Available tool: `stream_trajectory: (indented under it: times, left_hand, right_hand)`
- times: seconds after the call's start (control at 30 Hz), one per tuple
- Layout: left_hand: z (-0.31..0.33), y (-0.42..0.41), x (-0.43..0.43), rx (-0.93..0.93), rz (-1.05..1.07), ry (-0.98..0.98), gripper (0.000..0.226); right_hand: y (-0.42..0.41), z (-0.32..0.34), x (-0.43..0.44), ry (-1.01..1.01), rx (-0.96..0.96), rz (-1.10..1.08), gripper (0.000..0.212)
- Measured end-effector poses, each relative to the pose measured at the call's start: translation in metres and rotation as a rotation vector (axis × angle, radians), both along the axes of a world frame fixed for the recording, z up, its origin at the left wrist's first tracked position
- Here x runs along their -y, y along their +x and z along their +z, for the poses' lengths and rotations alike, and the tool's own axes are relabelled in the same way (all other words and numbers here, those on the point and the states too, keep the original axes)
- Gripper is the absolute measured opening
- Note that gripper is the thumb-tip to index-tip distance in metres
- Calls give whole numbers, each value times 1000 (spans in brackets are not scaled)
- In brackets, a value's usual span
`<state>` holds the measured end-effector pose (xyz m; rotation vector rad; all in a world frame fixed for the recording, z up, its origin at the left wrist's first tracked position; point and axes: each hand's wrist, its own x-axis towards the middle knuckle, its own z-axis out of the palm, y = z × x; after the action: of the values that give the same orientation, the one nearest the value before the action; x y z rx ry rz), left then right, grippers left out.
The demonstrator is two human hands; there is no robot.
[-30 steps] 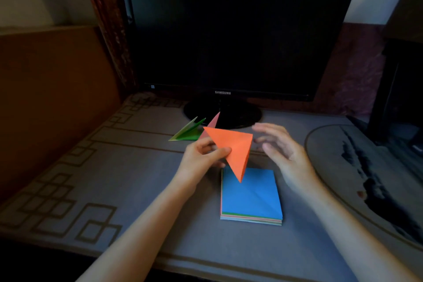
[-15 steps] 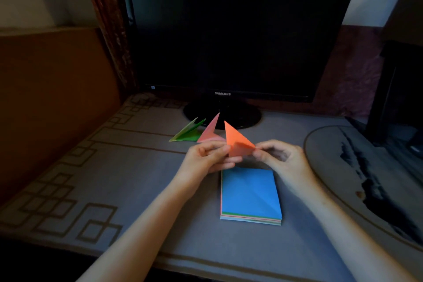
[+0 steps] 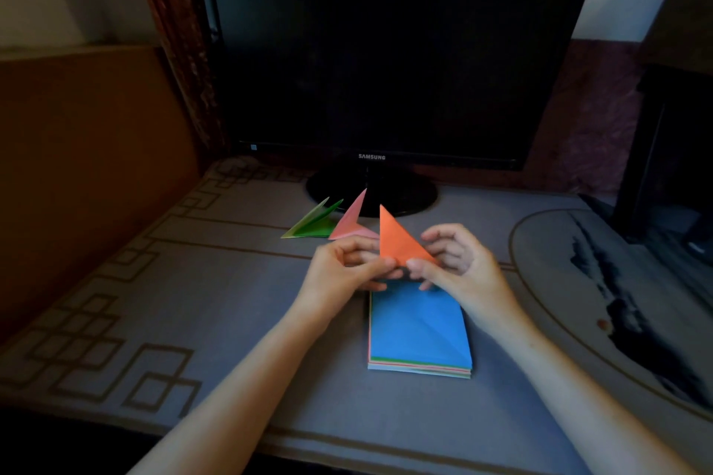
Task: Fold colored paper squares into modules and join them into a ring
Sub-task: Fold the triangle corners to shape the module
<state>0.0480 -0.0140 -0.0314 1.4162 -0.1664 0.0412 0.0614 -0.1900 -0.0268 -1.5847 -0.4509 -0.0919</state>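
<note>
Our left hand (image 3: 339, 270) and right hand (image 3: 459, 266) pinch a folded orange paper triangle (image 3: 397, 239) (point up) between them, above the blue-topped paper stack (image 3: 418, 332).

An orange fold (image 3: 397, 239) and a blue-topped stack (image 3: 418, 324)
Also seen: a pink fold (image 3: 352, 224) and a green fold (image 3: 314, 227); the cloth (image 3: 154, 281) is grey with tan lines in a squared key pattern; the monitor (image 3: 386, 50) is black.

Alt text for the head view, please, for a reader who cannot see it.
The left hand and right hand pinch the lower edge of an orange folded triangle above a blue-topped paper stack. A green module and a pink module lie on the table behind it, before a dark monitor.
</note>
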Motion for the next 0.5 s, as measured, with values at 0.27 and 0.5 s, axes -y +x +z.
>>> stream_trajectory:
  times: [0.27,0.5]
  left_hand:
    - [-3,1,2,53,-22,119,13]
    - [-1,1,1,73,31,56,10]
  right_hand:
    - [1,0,-7,-6,-44,0,31]
    - [-2,0,-8,-3,-46,53,42]
